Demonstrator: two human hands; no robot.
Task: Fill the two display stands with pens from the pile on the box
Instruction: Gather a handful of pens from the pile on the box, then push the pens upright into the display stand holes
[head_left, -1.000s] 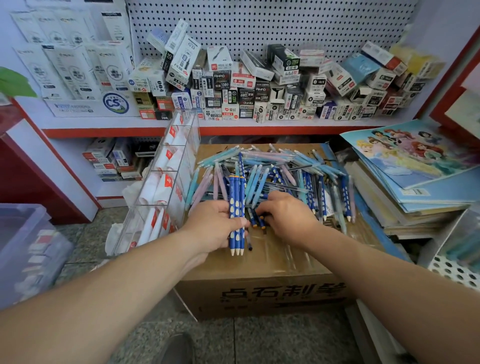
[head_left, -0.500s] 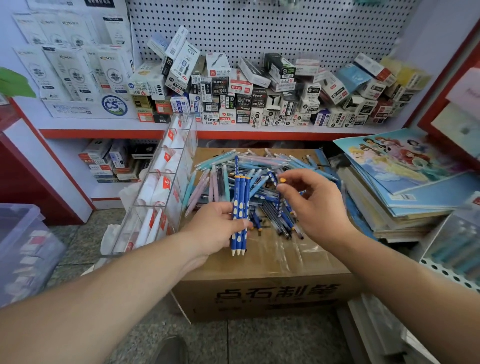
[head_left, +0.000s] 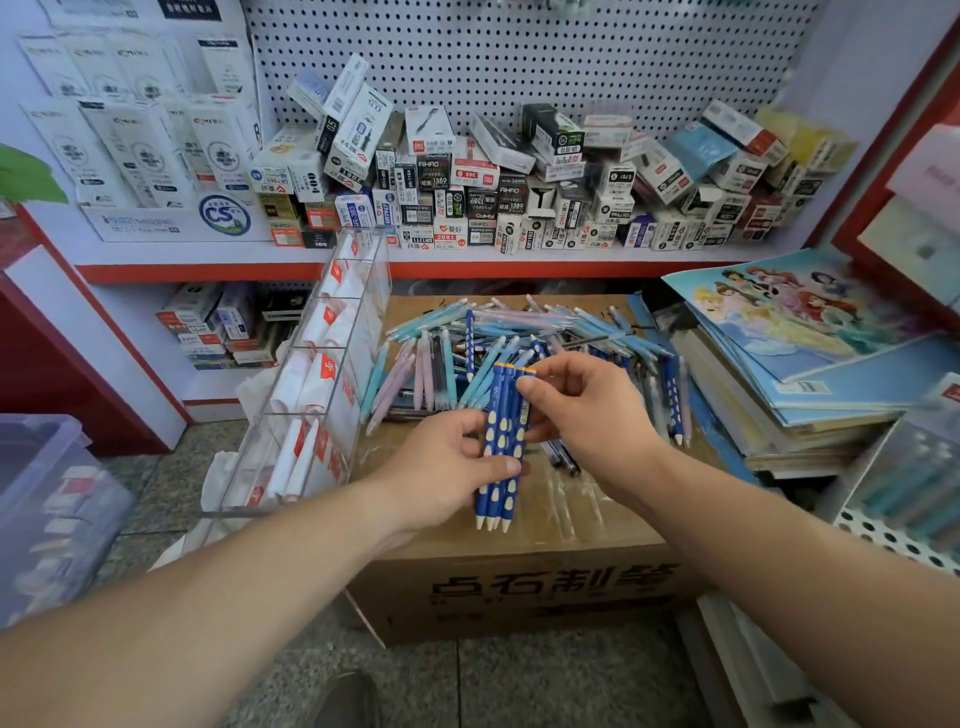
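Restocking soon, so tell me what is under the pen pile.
The pile lies on a brown cardboard box; its taped top shows in front. The lid beneath the pens and the box's contents are covered.

Bright, even shop light; wide-angle view, soft at the edges.
The light is diffuse and cool, with deep shadow only under the red shelf edge (head_left: 467, 270), which bows with lens distortion. Clear tape (head_left: 582, 504) on the cardboard box (head_left: 395, 587) shows a mild sheen. The centre is sharp; the plastic bin (head_left: 47, 493) far left and the perforated rack (head_left: 893, 535) far right are smeared.
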